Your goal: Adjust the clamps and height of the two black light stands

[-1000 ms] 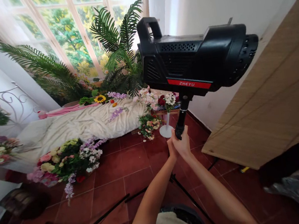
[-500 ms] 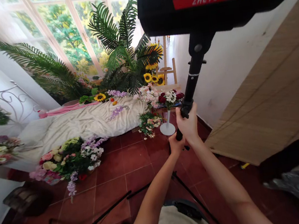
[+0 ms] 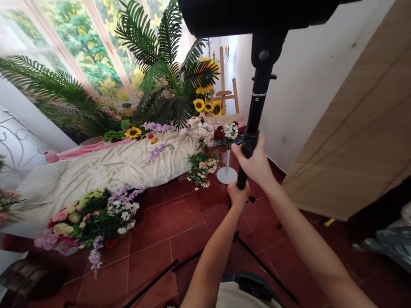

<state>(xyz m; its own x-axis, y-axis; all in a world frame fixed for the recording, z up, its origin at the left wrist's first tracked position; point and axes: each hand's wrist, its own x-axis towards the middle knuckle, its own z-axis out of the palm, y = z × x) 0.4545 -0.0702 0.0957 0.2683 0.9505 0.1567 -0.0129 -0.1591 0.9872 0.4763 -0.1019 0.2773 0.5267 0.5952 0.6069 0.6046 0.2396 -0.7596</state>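
Observation:
A black pole [image 3: 255, 112] slants up to a large black device [image 3: 264, 5] with a red "ZHEYU" strip at the top of the view. My right hand [image 3: 255, 162] is wrapped round the pole near its clamp collar. Just below and to the left, my left hand [image 3: 239, 193] grips the lower part of the pole. The fingers of both hands are closed, though partly hidden by the pole. Thin black stand legs [image 3: 264, 263] spread over the red tiled floor [image 3: 183, 213] beneath my forearms.
A bed with a cream cloth [image 3: 115, 166] stands ahead on the left, with a flower arrangement [image 3: 84, 219] before it. A white-based flower stand [image 3: 227, 175] is beyond my hands. A wooden panel [image 3: 361, 117] leans at the right. Another black stand [image 3: 134, 299] lies lower left.
The device and upper pole appear slightly higher and further left in view. The room has also shifted a little left and up. Both hands keep their hold on the pole.

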